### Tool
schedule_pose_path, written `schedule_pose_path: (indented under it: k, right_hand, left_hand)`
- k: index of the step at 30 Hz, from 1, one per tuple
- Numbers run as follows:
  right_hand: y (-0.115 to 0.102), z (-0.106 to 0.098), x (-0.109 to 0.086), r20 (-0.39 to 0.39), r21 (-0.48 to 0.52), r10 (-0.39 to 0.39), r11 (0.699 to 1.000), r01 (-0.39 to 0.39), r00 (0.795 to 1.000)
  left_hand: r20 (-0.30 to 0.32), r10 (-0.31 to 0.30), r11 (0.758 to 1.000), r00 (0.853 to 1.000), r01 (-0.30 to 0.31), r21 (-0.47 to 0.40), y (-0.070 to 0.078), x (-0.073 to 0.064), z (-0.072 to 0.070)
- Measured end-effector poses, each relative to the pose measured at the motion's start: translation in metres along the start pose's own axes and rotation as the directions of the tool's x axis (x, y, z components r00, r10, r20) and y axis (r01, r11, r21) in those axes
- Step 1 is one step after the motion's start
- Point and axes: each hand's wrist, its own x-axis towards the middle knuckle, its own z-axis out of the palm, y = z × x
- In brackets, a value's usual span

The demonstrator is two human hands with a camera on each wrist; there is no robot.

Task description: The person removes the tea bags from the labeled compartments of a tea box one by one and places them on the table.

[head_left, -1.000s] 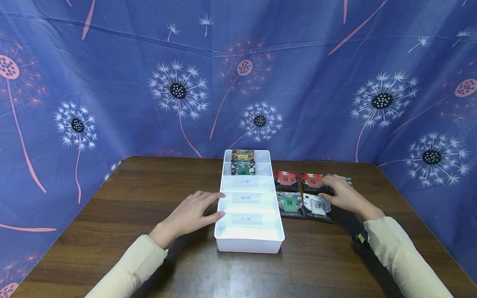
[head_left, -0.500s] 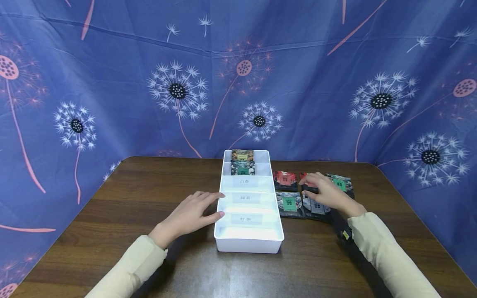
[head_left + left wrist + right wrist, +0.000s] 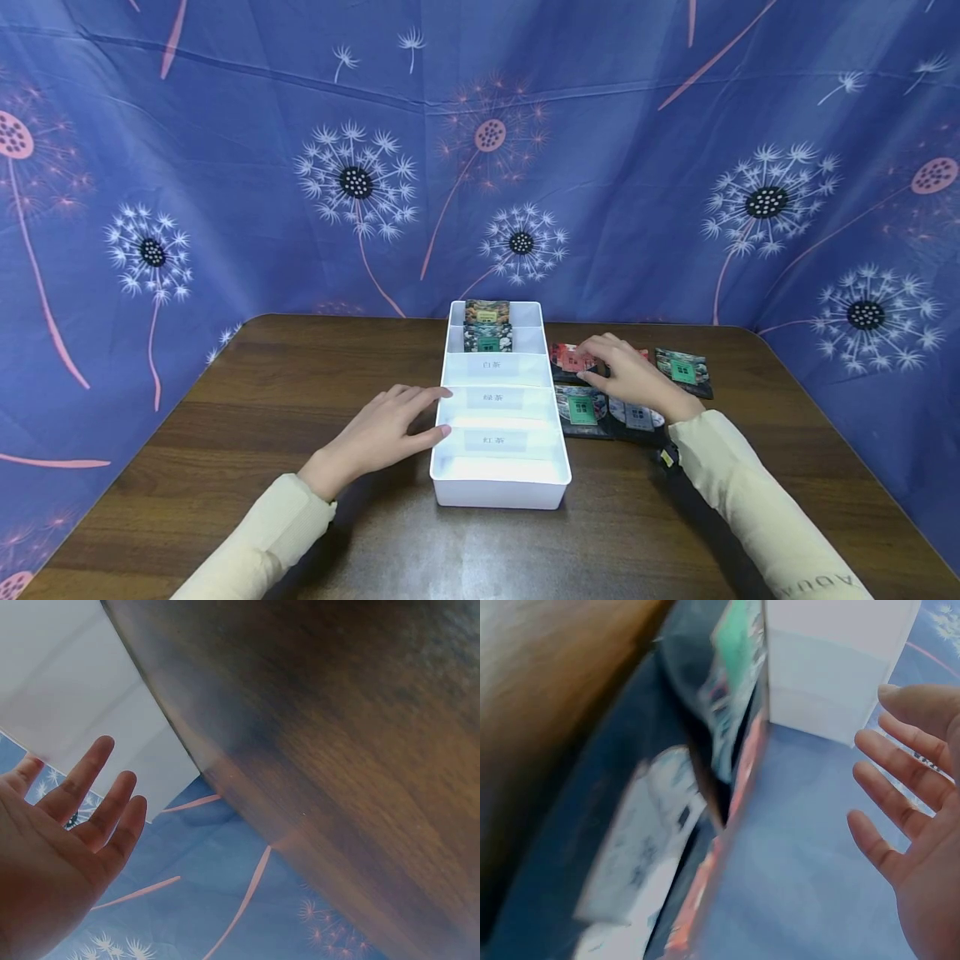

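My left hand point(image 3: 375, 440) touches the left rim of a long white divided tray point(image 3: 501, 494), thumb and fingertips at the edge. In the left wrist view its fingers are spread beside the tray wall point(image 3: 112, 727). Reaching over the sachets to the right of the tray, my right hand point(image 3: 633, 377) has its fingertips at a red-labelled sachet point(image 3: 567, 353). The right wrist view shows those fingers point(image 3: 900, 769) parted, with nothing between them. A second red sachet is mostly hidden under this hand. In front lie a green-labelled sachet point(image 3: 573, 409) and a grey-white-labelled one point(image 3: 636, 417).
Another green-labelled sachet point(image 3: 684, 372) lies farther right. At the tray's back are a yellow-labelled sachet point(image 3: 487, 312) and a green-labelled one point(image 3: 487, 339). Paper labels with Chinese characters mark the front compartments. Behind the wooden table point(image 3: 322, 358) hangs a blue dandelion-print cloth point(image 3: 622, 208).
My right hand has moved left across the sachets, from the rightmost ones to the red one beside the tray, uncovering the far-right green-labelled sachet. My left hand has stayed at the rim.
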Motion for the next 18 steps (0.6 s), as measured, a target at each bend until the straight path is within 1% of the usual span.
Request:
schedule_pose_path:
  k: [5,9,16,18]
  right_hand:
    - [-0.007,-0.002,0.014,-0.008,0.012,-0.028,1.0,0.028,1.0]
    - [-0.013,-0.004,0.023,-0.014,0.02,-0.028,0.999,0.029,0.999]
    - [-0.018,-0.002,0.039,-0.037,0.039,-0.039,0.998,0.04,0.999]
    - [-0.019,0.0,0.044,-0.043,0.037,-0.057,0.998,0.059,0.997]
  left_hand:
    - [0.0,0.0,1.0,1.0,0.0,0.003,0.0,0.0,0.0]
    - [-0.001,-0.001,1.0,1.0,0.001,0.001,0.0,0.0,0.0]
    - [0.005,-0.01,1.0,1.0,0.01,-0.005,0.001,0.0,-0.001]
    - [0.006,-0.01,1.0,1.0,0.01,-0.006,0.001,0.0,-0.001]
